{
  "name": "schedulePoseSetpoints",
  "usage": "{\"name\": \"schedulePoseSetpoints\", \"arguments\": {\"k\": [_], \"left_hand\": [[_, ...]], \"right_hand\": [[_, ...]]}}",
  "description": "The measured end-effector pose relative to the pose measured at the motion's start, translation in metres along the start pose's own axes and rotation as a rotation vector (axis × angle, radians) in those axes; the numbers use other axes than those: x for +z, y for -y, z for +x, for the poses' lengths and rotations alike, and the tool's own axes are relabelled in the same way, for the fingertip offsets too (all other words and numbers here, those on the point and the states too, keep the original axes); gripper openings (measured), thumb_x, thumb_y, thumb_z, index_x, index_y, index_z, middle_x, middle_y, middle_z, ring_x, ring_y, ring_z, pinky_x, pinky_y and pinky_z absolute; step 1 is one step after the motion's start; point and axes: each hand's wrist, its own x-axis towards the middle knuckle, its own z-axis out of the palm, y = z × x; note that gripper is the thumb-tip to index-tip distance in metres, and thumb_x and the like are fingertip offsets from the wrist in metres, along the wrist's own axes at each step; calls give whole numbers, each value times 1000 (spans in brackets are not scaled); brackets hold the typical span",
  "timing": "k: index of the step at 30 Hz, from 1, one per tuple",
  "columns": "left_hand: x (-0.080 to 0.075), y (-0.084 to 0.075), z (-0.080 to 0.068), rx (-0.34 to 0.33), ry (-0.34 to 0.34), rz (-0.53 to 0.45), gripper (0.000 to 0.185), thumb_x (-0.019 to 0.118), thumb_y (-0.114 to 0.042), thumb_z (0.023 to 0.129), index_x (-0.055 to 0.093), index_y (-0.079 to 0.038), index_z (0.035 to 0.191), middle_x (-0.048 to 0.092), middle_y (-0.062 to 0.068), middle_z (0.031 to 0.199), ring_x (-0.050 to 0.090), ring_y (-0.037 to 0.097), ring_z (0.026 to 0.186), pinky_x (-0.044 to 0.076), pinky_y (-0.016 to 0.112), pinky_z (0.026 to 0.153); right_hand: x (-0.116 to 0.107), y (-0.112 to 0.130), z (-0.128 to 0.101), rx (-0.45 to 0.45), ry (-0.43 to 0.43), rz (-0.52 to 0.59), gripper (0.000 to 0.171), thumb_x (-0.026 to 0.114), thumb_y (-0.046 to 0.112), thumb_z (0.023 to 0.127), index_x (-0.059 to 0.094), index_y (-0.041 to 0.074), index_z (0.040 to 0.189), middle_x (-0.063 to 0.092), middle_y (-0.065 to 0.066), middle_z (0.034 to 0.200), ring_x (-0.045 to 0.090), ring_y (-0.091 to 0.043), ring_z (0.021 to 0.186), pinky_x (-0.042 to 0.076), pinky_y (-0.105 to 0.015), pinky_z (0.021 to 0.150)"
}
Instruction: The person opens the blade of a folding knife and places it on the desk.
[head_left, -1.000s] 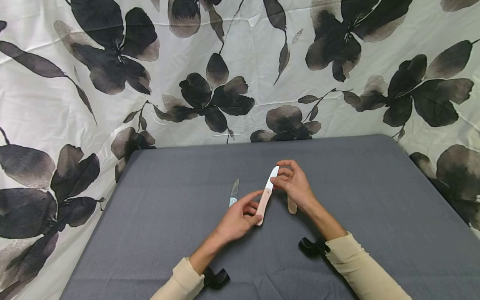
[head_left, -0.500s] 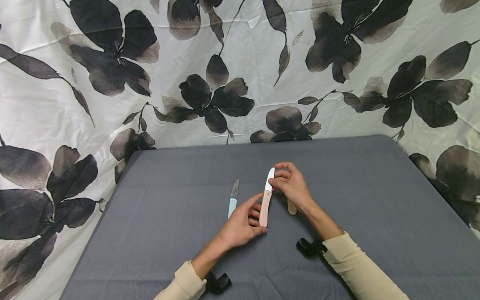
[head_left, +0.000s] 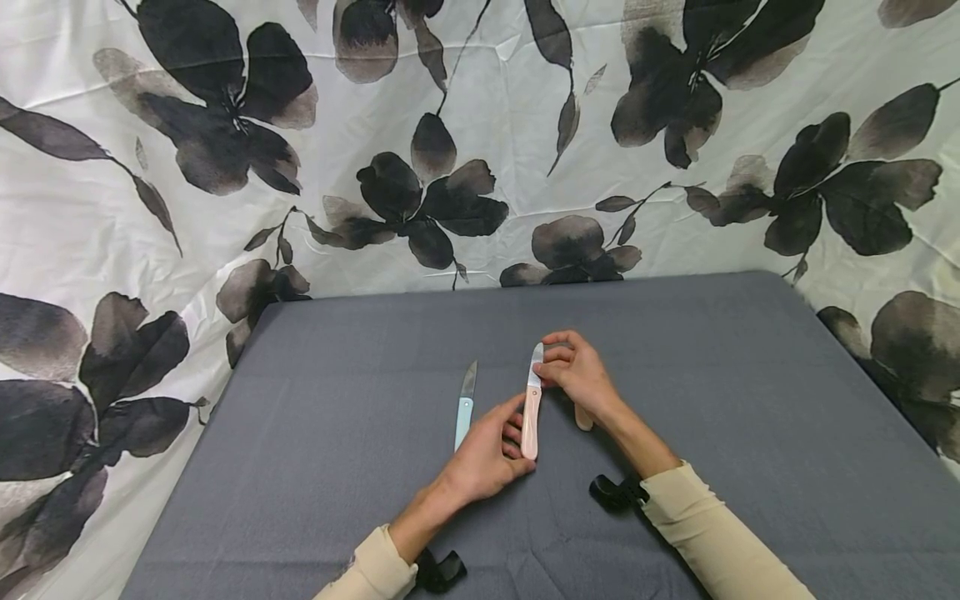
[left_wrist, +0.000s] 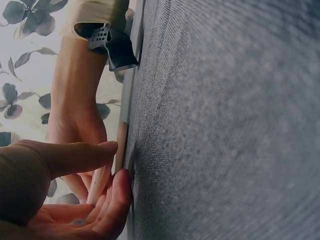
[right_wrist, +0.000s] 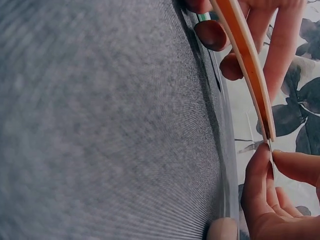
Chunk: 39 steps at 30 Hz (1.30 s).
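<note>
Pink knife (head_left: 532,408): sits at the centre of the head view, raised just above the grey table (head_left: 750,400), held at both ends, tip pointing toward the top of the frame.
Left hand (head_left: 487,454): fingers and thumb curl round the lower end of the pink handle.
Right hand (head_left: 577,375): fingertips pinch the pale blade near its base; in the right wrist view the pads (right_wrist: 260,170) sit right on the thin edge.
Risk, cut: judging by that pinch, a slip or a pull along the blade could slice the right fingertips.
Risk, drop: if either hold loosens, the knife could tip and fall to the table or onto the other hand.
Blue knife (head_left: 465,402): lies flat on the table just left of the left hand, close enough to be nudged by it.
Beige piece (head_left: 583,415): lies under the right hand, partly hidden; what it is I cannot tell.
Backdrop: flowered cloth (head_left: 225,167) fills the upper frame.
Obstruction: nothing lies between the two hands.
</note>
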Motion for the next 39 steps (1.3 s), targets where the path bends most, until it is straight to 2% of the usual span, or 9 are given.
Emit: {"name": "schedulePoseSetpoints", "arguments": {"k": [9, 15, 22, 27, 39], "left_hand": [[1, 1, -2, -9, -19, 132, 90, 88, 4, 76, 44, 1, 154, 59, 16, 124, 65, 17, 88, 55, 18, 71], [2, 1, -3, -25, -27, 183, 88, 89, 2, 75, 47, 2, 152, 58, 14, 121, 58, 12, 79, 50, 17, 67], [4, 1, -2, -36, -48, 267, 87, 92, -4, 73, 51, 1, 149, 58, 8, 115, 56, 12, 93, 48, 23, 88], [5, 0, -2, -56, -49, 282, 87, 92, -5, 73, 52, 2, 149, 57, 7, 111, 54, 12, 92, 48, 25, 91], [5, -2, -2, -93, -40, 285, 87, 92, -4, 73, 51, 2, 149, 52, 5, 103, 50, 12, 84, 45, 21, 82]], "right_hand": [[0, -2, 2, 36, 24, -81, 52, 69, -4, 95, 47, -8, 142, 62, -22, 116, 68, -6, 87, 61, -25, 78], [2, -2, 0, 35, 39, -201, 50, 70, -3, 94, 53, -8, 140, 61, -26, 118, 68, -15, 91, 61, -28, 78], [3, -2, -2, 17, 39, -295, 48, 71, -3, 93, 56, -9, 139, 63, -26, 116, 69, -19, 93, 60, -31, 77], [4, -1, -2, 25, 51, -318, 48, 70, -4, 92, 57, -10, 138, 62, -25, 114, 67, -19, 90, 58, -29, 75], [6, 0, 1, 42, 67, -342, 48, 71, -3, 91, 57, -12, 136, 62, -22, 111, 63, -15, 86, 54, -23, 70]]}}
